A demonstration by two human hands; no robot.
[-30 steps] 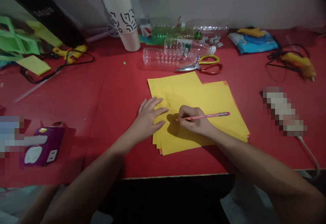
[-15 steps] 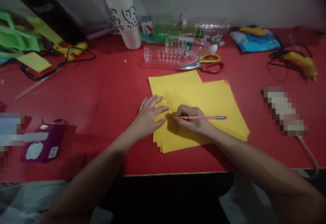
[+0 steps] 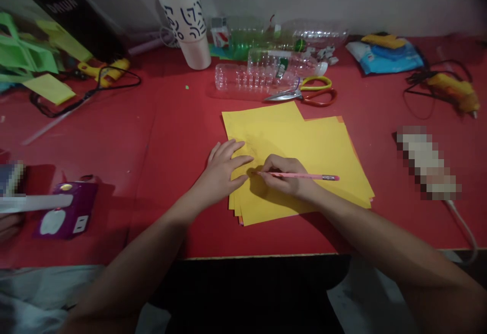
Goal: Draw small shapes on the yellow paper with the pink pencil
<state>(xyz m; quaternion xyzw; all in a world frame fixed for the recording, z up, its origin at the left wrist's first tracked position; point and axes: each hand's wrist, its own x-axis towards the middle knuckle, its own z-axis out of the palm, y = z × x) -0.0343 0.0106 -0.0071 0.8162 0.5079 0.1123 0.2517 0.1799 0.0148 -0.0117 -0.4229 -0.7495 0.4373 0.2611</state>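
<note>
"Yellow paper sheets (image 3: 304,151), stacked on the red tabletop (image 3: 182,136)?"

"Yes, with the spread fingers of the left hand (image 3: 222,172) on their left side."

"And the right hand (image 3: 285,174)?"

"Pinching a pink pencil (image 3: 304,175), tip at the top sheet."

Looks like a craft workspace: yellow paper sheets (image 3: 304,151), scissors (image 3: 304,95), a glue gun (image 3: 454,90) and plastic bottles (image 3: 258,79) spread over a red tabletop (image 3: 182,141).

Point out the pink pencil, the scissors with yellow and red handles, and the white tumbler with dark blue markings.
Pink pencil (image 3: 304,175): head view, middle of the shaft.
Scissors with yellow and red handles (image 3: 283,96): head view, metal blades.
White tumbler with dark blue markings (image 3: 198,56): head view, lower body.
</note>
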